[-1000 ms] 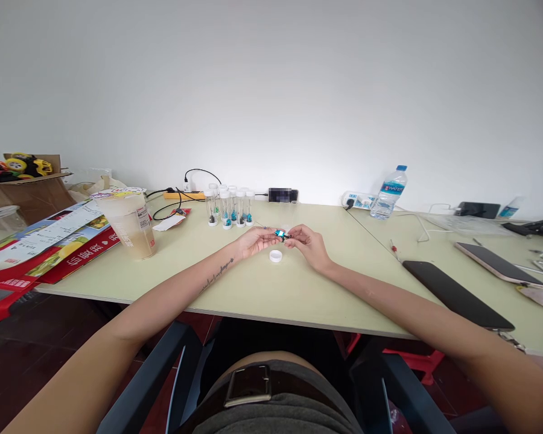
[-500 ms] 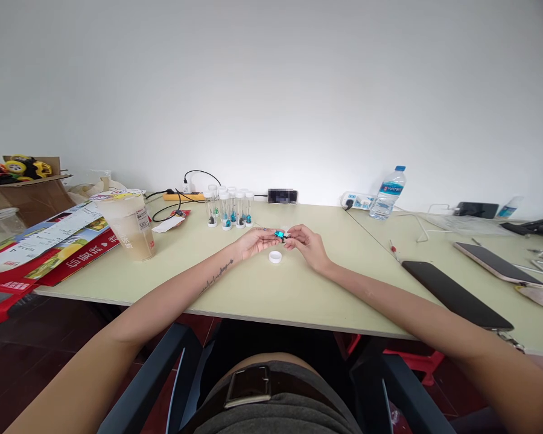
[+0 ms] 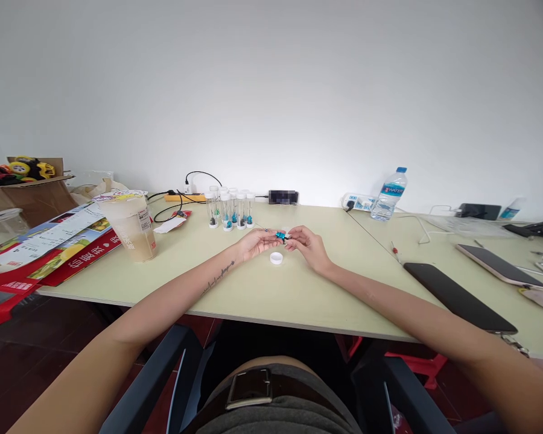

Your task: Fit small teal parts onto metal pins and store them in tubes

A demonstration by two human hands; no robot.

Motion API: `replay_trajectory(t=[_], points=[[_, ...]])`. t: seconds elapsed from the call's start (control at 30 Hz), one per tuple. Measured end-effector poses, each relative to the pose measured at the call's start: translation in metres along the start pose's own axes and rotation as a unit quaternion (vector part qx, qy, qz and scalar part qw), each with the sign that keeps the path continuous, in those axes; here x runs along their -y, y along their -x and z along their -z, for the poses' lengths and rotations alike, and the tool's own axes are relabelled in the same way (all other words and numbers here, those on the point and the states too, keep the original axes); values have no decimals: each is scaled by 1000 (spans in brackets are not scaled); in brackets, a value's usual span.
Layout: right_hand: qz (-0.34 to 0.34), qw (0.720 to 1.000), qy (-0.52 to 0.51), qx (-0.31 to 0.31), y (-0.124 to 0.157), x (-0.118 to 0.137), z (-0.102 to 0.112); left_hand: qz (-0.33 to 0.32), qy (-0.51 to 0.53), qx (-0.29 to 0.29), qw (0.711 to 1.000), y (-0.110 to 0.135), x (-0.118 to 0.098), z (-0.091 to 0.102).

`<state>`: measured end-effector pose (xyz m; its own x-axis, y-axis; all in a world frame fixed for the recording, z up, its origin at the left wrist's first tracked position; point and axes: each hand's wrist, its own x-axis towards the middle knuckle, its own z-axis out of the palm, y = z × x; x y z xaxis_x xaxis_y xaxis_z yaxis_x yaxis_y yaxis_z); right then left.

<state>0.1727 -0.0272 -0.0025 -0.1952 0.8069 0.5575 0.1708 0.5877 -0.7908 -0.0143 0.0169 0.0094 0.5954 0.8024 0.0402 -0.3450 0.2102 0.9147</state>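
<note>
Between my two hands is a small teal and black piece [image 3: 281, 236], too small to make out its kind. My left hand [image 3: 256, 243] pinches its left side with the fingertips. From the right, my right hand [image 3: 308, 246] is closed on its dark end with thumb and forefinger. Just below the hands a round white cap [image 3: 276, 258] lies on the table. Behind my left hand stand several clear tubes [image 3: 227, 211] with white caps, holding small teal, green and dark pieces.
A drink cup [image 3: 133, 232] and red printed bags [image 3: 67, 256] are on the left. At the back are a propped phone [image 3: 283, 197], a power strip [image 3: 358, 201] and a water bottle [image 3: 390, 196]. Two more phones lie right, including a black one [image 3: 457, 296].
The view has shifted slightly. Both hands keep their hold on the small teal piece, which looks turned a little and shows less of its bright face.
</note>
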Motion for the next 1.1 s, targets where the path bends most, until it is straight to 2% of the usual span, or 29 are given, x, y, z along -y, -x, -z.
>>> replay_trajectory(t=[0.23,0.53,0.67,1.1], points=[[-1,1000,29,6,-1,-3,3,-16,-9,3,1000,-1,2,0],[-14,1000,10,2,-1,-4,2,-37,-37,-13,999,3,0,-7],[-18,1000,9,5,-1,-4,2,-49,-38,4,998,2,0,-5],[-17,1000,-5,24,-1,-1,1,-28,-78,-9,996,3,0,-3]])
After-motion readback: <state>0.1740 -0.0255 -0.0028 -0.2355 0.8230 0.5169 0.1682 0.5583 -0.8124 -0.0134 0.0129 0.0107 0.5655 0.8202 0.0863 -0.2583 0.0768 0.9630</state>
